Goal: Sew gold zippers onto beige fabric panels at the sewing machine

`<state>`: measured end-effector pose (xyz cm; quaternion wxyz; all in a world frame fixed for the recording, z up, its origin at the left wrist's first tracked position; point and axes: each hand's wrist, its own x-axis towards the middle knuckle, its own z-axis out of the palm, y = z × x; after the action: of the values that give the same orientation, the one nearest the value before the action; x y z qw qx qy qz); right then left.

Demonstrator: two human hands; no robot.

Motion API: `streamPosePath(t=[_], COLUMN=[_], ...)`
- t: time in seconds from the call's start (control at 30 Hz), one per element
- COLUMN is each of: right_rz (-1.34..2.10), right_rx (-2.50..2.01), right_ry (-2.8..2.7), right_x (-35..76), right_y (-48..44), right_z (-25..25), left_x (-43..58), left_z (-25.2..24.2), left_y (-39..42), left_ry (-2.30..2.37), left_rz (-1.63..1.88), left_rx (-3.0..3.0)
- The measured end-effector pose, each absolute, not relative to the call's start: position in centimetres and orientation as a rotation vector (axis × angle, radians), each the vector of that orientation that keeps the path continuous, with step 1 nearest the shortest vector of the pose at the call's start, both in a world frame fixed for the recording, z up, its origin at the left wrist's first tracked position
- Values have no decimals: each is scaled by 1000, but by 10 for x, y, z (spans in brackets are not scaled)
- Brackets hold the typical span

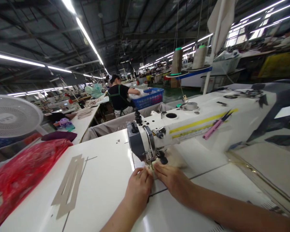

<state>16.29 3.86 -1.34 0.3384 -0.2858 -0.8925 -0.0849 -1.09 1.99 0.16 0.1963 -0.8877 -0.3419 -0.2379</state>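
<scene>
Presently left hand [137, 188] and right hand [172, 182] press pale fabric [152, 169] under the sewing machine [183, 129] foot, fingers open, not gripping.

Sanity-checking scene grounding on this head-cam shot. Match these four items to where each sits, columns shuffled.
Items:
1. red plastic bag
2. tan cardboard template
3. pink-handled snips
4. blue plastic crate

Places:
A. Lying on the sewing machine
B. Beside a co-worker, far ahead
C. Flat on the white table, left of the left hand
D. Against that table's left edge

Pairs: 1-D, 2-C, 3-A, 4-B
</scene>
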Motion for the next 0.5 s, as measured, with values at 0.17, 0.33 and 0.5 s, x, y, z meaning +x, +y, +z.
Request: streamPosePath(t=[0.17, 0.33, 0.5], right_rz=[-191, -141, -126], right_rx=[-728, -775, -867], right_ry=[-2325, -2333, -2378], right_x=[161, 162, 164], right_y=[49, 51, 54], right_z=[-7, -7, -12], left_x=[-13, -13, -13], left_z=[-2, -3, 0], left_y=[30, 34, 33], left_ry=[-971, -993, -1037], left_rz=[-649, -656, -634], left_rx=[-2475, -2475, -2508])
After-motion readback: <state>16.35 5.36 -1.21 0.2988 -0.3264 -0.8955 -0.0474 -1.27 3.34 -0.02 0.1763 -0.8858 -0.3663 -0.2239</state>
